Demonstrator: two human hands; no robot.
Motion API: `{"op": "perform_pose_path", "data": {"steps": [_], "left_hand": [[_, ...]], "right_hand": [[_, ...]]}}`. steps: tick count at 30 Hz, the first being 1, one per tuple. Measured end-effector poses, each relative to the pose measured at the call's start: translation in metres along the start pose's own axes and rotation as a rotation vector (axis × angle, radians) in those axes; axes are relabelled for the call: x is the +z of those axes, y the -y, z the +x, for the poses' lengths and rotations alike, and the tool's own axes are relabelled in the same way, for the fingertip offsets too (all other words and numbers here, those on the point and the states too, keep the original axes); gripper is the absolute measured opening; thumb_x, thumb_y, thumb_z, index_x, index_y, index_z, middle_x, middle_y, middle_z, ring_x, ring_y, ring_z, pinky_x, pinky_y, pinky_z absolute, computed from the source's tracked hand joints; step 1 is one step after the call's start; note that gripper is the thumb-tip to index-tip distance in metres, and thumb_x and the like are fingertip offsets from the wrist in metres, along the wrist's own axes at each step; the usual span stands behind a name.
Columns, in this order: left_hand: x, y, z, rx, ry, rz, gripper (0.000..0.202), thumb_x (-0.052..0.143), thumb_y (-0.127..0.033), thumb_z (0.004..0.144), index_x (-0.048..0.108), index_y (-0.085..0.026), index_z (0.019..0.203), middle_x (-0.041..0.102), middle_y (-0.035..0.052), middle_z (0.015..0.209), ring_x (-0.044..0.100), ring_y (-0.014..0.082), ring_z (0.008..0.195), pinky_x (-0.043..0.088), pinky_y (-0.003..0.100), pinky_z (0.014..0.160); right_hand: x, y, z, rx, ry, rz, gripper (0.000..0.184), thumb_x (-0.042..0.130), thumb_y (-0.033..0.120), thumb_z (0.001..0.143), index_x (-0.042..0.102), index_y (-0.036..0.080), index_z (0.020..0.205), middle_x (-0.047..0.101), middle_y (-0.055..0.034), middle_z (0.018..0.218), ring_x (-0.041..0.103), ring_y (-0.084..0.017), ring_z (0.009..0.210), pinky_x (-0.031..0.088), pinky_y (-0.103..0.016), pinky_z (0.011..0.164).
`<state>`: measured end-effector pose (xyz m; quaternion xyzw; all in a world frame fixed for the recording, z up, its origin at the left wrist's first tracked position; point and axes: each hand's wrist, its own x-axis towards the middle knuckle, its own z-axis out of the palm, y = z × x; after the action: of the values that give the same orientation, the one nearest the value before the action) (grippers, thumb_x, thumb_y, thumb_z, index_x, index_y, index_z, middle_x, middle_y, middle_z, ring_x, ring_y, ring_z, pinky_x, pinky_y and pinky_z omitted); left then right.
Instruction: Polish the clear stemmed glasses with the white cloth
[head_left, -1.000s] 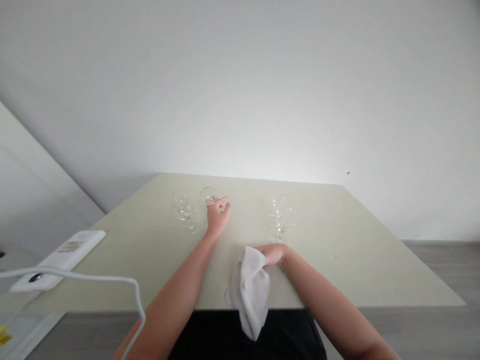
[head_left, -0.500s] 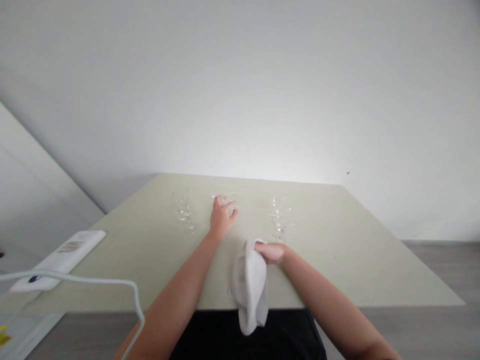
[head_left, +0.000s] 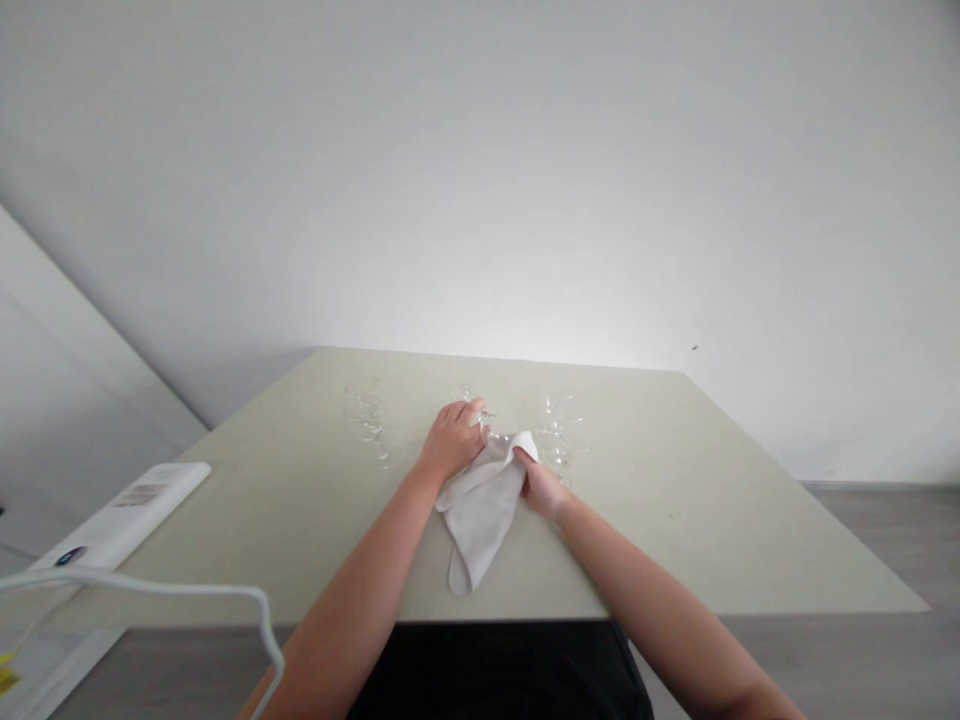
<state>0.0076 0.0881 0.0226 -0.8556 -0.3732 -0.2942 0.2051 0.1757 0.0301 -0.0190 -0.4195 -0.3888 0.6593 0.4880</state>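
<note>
My left hand [head_left: 453, 440] is closed round a clear stemmed glass [head_left: 471, 397] near the middle of the pale table [head_left: 675, 520]; only the glass rim shows above my fingers. My right hand [head_left: 537, 484] grips a white cloth [head_left: 480, 505] and presses its upper edge against the held glass. The cloth's tail lies on the table toward me. Two clear glasses [head_left: 365, 418] stand to the left. A pair of clear glasses [head_left: 559, 430] stands to the right, just behind my right hand.
A white flat device [head_left: 124, 518] lies at the table's left edge. A white cable [head_left: 150, 585] loops across the lower left of the view. A plain white wall rises behind the table. Grey floor shows at the right.
My left hand picked a glass from the left group and carried it to the centre. My right hand lifted the cloth up and forward until it met the glass.
</note>
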Motion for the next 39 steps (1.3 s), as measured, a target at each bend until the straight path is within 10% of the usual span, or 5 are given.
{"op": "perform_pose_path", "data": {"steps": [8, 20, 29, 36, 39], "left_hand": [[-0.008, 0.001, 0.0, 0.126, 0.085, -0.11, 0.016, 0.056, -0.027, 0.083, 0.067, -0.02, 0.072, 0.062, 0.0065, 0.119, 0.05, 0.0279, 0.109, 0.042, 0.045, 0.092], [-0.011, -0.014, 0.0, 0.131, 0.061, -0.211, 0.022, 0.035, -0.023, 0.092, 0.057, -0.018, 0.092, 0.065, 0.0068, 0.082, 0.06, 0.0204, 0.08, 0.042, 0.036, 0.077], [-0.011, -0.02, -0.003, -0.126, 0.361, -0.144, 0.042, 0.022, -0.039, 0.099, 0.059, -0.022, 0.089, 0.067, 0.0041, 0.069, 0.062, 0.0198, 0.065, 0.036, 0.03, 0.061], [-0.014, -0.028, -0.005, -0.021, 0.22, -0.223, 0.04, 0.022, -0.04, 0.097, 0.058, -0.021, 0.096, 0.07, 0.0071, 0.086, 0.064, 0.0207, 0.082, 0.041, 0.033, 0.078], [-0.013, -0.028, -0.005, -0.124, 0.327, -0.232, 0.042, 0.019, -0.042, 0.097, 0.057, -0.023, 0.097, 0.07, 0.0059, 0.081, 0.065, 0.0207, 0.076, 0.04, 0.03, 0.067]], "right_hand": [[-0.003, 0.008, -0.004, -0.352, -0.031, -0.205, 0.041, 0.071, 0.037, 0.071, 0.062, 0.023, 0.108, 0.068, -0.0025, 0.106, 0.062, -0.022, 0.098, 0.048, -0.034, 0.087], [-0.006, 0.001, -0.001, 0.01, -0.022, 0.015, 0.031, 0.061, 0.045, 0.073, 0.063, 0.019, 0.089, 0.066, -0.0018, 0.076, 0.061, -0.018, 0.066, 0.048, -0.031, 0.067], [-0.003, 0.008, -0.011, -0.578, 0.027, -0.746, 0.055, 0.076, 0.028, 0.061, 0.058, 0.021, 0.112, 0.065, -0.0022, 0.096, 0.057, -0.019, 0.085, 0.043, -0.03, 0.078], [0.003, 0.002, -0.008, -0.07, -0.026, -0.111, 0.039, 0.064, 0.049, 0.074, 0.065, 0.02, 0.1, 0.068, -0.0032, 0.084, 0.063, -0.022, 0.077, 0.048, -0.03, 0.07], [0.0, 0.004, -0.008, -0.208, 0.025, -0.251, 0.036, 0.064, 0.048, 0.077, 0.066, 0.021, 0.099, 0.069, -0.0026, 0.087, 0.062, -0.022, 0.084, 0.047, -0.032, 0.077]]}}
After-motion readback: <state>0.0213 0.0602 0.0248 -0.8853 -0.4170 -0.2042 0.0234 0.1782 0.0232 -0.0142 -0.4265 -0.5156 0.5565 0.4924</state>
